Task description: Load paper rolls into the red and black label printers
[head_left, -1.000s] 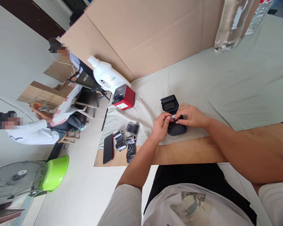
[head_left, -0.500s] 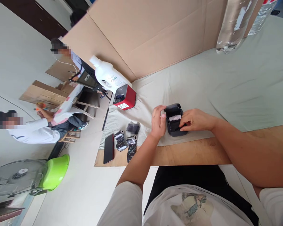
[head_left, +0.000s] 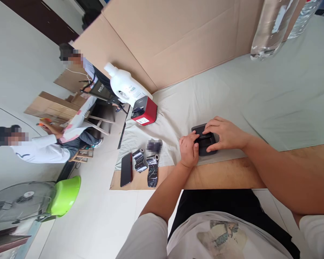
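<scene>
Two hands of ours clamp the small black printer on the cloth-covered surface: left hand pressed against its side, right hand spread flat on top. Foil rolls, phone, red printer lie leftward, apart.

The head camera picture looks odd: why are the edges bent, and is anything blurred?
Head view: wide lens bends the cardboard wall and bottles at the edges; soft even daylight, faint shadows; both hands on the black device look sharp; bystanders' faces are pixelated.
</scene>
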Available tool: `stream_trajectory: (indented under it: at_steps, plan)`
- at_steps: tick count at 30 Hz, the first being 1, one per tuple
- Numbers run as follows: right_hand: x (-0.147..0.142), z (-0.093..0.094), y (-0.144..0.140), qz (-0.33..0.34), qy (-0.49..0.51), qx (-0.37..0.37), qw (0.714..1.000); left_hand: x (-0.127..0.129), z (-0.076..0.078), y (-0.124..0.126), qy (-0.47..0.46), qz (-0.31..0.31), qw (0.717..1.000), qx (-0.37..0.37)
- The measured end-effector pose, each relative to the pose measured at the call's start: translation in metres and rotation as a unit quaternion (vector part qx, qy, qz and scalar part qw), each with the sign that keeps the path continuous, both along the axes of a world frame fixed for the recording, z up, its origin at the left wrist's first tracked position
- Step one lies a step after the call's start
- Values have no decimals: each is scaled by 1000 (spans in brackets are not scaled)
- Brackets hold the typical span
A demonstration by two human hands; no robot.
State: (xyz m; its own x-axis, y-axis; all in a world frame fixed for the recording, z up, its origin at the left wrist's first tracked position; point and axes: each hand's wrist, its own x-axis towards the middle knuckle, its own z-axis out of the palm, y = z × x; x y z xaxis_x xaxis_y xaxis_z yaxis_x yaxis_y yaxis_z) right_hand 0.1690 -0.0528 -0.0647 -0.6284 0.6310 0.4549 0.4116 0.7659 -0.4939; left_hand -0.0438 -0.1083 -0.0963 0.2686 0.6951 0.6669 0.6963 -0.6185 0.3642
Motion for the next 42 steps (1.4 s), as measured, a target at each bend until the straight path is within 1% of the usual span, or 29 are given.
stream_trajectory:
  at_steps: [4, 8, 11, 12, 13, 14, 15, 17, 18, 19, 20, 22, 24, 27, 29, 30, 33, 35, 36, 37, 39, 40, 42]
  plan:
    - [-4, 5, -4, -18, -62, -5, 998, -2, -1, 0, 5, 9, 1000, -12]
    - [-7, 8, -8, -29, -95, 7, 995, 0, -2, -2, -6, 2, 1000, 2]
    - [-12, 9, -16, -64, -112, 14, 992, 1, -6, -2, -51, -22, 998, 0]
    - [-16, 8, -20, -84, -118, 13, 989, 0, -8, 0, -80, -25, 996, -9]
    - [-21, 8, -26, -111, -121, 12, 986, -2, -11, 2, -120, -16, 992, -21]
    - [-27, 6, -31, -144, -122, 11, 982, -4, -14, 5, -169, 12, 985, -39]
    - [-33, 4, -38, -180, -121, 10, 976, -6, -17, 8, -224, 57, 971, -62]
    - [-49, -1, -50, -242, -121, 3, 963, -12, -23, 15, -325, 153, 926, -116]
    - [-57, -4, -55, -259, -129, -7, 957, -14, -25, 18, -356, 181, 906, -143]
    - [-64, -7, -59, -265, -142, -22, 954, -16, -26, 20, -371, 190, 894, -165]
    - [-69, -10, -61, -265, -157, -36, 951, -17, -27, 21, -374, 185, 891, -180]
    - [-73, -12, -62, -255, -175, -53, 949, -18, -26, 21, -366, 163, 896, -191]
    - [-67, -12, -54, -239, -168, -49, 955, -18, -23, 19, -364, 146, 898, -201]
    - [-38, -6, -23, -225, -148, -39, 962, -18, -21, 17, -359, 129, 896, -227]
    - [-8, -2, 11, -248, -159, -32, 955, -18, -20, 18, -350, 125, 896, -243]
    - [9, -1, 32, -268, -169, -25, 948, -18, -20, 18, -346, 125, 896, -248]
    - [69, 2, 99, -351, -195, -13, 916, -16, -19, 19, -332, 127, 896, -264]
    - [111, 1, 137, -396, -206, -28, 894, -16, -19, 19, -325, 131, 895, -277]
    - [132, -1, 152, -416, -212, -40, 884, -16, -19, 18, -323, 133, 893, -282]
    - [151, -3, 163, -433, -218, -51, 873, -16, -19, 18, -322, 134, 892, -287]
    - [181, -8, 175, -462, -240, -84, 850, -17, -19, 18, -316, 133, 893, -292]
    - [191, -11, 176, -475, -248, -100, 839, -17, -20, 18, -310, 132, 895, -294]
    - [199, -18, 174, -488, -256, -116, 826, -18, -21, 18, -291, 135, 900, -295]
